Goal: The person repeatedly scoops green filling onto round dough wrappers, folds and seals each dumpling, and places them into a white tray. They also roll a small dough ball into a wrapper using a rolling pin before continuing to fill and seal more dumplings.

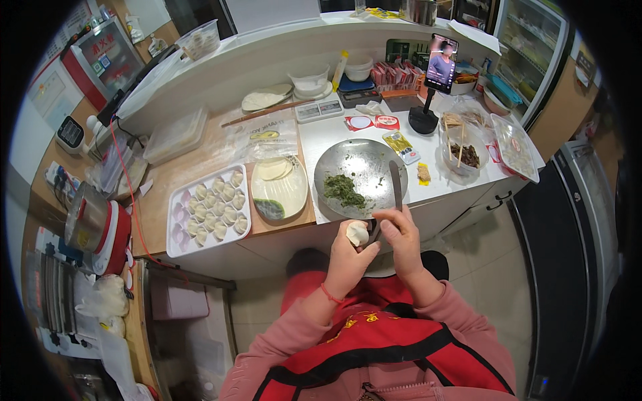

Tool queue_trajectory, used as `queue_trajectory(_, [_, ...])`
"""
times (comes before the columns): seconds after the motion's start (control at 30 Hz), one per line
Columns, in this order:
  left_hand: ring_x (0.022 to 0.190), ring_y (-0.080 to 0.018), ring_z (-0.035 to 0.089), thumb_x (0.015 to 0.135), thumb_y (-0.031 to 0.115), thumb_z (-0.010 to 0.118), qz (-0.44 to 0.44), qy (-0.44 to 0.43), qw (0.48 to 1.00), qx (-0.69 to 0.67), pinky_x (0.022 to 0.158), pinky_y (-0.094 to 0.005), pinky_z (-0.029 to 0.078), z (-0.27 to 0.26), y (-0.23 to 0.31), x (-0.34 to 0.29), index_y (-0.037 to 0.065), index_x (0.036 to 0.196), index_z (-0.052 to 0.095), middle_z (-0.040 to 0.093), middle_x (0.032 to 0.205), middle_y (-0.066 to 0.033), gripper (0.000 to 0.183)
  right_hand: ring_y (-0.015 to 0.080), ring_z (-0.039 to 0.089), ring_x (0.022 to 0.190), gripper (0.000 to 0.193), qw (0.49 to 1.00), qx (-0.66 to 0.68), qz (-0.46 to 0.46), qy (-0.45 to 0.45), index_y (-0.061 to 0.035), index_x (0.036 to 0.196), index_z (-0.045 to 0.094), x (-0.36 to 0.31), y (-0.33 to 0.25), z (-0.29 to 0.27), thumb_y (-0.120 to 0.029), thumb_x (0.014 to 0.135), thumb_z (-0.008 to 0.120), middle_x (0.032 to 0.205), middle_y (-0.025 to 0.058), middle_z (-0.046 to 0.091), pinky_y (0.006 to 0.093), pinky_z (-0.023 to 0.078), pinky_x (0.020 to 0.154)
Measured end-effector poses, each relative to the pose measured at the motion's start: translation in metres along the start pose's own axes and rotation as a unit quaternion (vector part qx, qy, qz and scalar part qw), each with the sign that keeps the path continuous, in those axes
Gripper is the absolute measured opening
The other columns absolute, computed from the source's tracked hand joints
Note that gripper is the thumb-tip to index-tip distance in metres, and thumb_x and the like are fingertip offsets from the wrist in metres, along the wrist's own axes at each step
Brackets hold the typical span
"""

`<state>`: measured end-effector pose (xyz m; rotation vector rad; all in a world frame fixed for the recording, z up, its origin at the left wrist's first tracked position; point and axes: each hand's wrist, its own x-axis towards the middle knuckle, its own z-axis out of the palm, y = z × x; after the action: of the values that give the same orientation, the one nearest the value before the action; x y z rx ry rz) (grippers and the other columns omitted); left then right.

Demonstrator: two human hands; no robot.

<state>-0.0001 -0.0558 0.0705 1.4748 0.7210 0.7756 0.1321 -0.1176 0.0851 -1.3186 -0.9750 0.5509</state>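
My left hand (344, 262) is closed around a pale dumpling (357, 232), its dough gathered at the top. Beside it, my right hand (402, 242) grips a flat metal spatula (394, 175), whose blade points away from me over the rim of a wide metal bowl (368, 154). Chopped green filling (344, 190) lies in that bowl. Left of the bowl, a plate (291, 195) carries a few round dough wrappers (273, 168). Farther left, a white compartment tray (179, 215) holds rows of folded dumplings (217, 208), with several compartments at its left side unfilled.
A phone (441, 65) stands on a black holder behind the bowl. To the right are a clear tub (461, 175) of dark food with chopsticks and another lidded box (515, 147). A scale (318, 111) sits at the back. A red-and-white appliance (115, 237) stands far left.
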Motion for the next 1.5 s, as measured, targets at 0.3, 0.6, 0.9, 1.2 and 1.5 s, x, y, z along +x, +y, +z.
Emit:
queue_trajectory(0.3, [0.107, -0.0113, 0.055, 0.090, -0.004, 0.055, -0.045, -0.059, 0.978, -0.194, 0.094, -0.0256, 0.045, 0.008, -0.001, -0.003, -0.002, 0.144, 0.038, 0.055, 0.121, -0.0059, 0.056, 0.0184, 0.060, 0.076, 0.019, 0.975, -0.157, -0.157, 0.027, -0.0033, 0.096, 0.074, -0.010, 0.007, 0.003, -0.008, 0.078, 0.078, 0.086, 0.0083, 0.060, 0.0295, 0.049, 0.066])
queue_trajectory(0.6, [0.107, -0.0112, 0.059, 0.093, 0.000, 0.058, -0.114, -0.085, 0.936, -0.321, 0.094, -0.0255, 0.049, 0.006, 0.007, -0.002, -0.004, 0.134, 0.052, 0.061, 0.118, -0.0051, 0.042, 0.0186, 0.065, 0.070, 0.017, 0.976, -0.125, -0.175, 0.033, -0.0003, 0.094, 0.075, -0.008, 0.009, -0.004, 0.000, 0.077, 0.076, 0.083, 0.0097, 0.066, 0.0280, 0.052, 0.063])
queue_trajectory(0.9, [0.108, -0.0143, 0.061, 0.093, 0.001, 0.061, -0.125, -0.107, 0.927, -0.338, 0.093, -0.0286, 0.051, -0.003, 0.003, 0.001, -0.001, 0.134, 0.051, 0.061, 0.124, -0.0072, 0.043, 0.0179, 0.064, 0.071, 0.017, 0.960, -0.128, -0.249, 0.005, 0.0001, 0.098, 0.075, -0.005, 0.004, -0.007, -0.001, 0.081, 0.072, 0.084, 0.0091, 0.064, 0.0260, 0.049, 0.063])
queue_trajectory(1.2, [0.110, -0.0151, 0.060, 0.087, -0.006, 0.067, -0.037, -0.165, 0.961, -0.220, 0.095, -0.0298, 0.052, -0.011, 0.005, 0.006, 0.000, 0.142, 0.042, 0.058, 0.126, -0.0091, 0.061, 0.0114, 0.060, 0.086, 0.018, 0.996, 0.062, 0.039, -0.050, 0.0012, 0.103, 0.074, 0.004, 0.004, -0.023, -0.004, 0.086, 0.072, 0.096, 0.0041, 0.065, 0.0247, 0.047, 0.075])
queue_trajectory(1.5, [0.115, -0.0174, 0.059, 0.087, -0.008, 0.067, -0.043, -0.179, 0.956, -0.229, 0.098, -0.0312, 0.051, -0.014, 0.008, 0.002, 0.000, 0.148, 0.034, 0.055, 0.132, -0.0126, 0.070, 0.0124, 0.059, 0.075, 0.006, 0.996, 0.052, 0.044, -0.063, 0.0020, 0.087, 0.073, 0.001, 0.007, -0.019, -0.003, 0.084, 0.071, 0.085, 0.0056, 0.063, 0.0264, 0.047, 0.068])
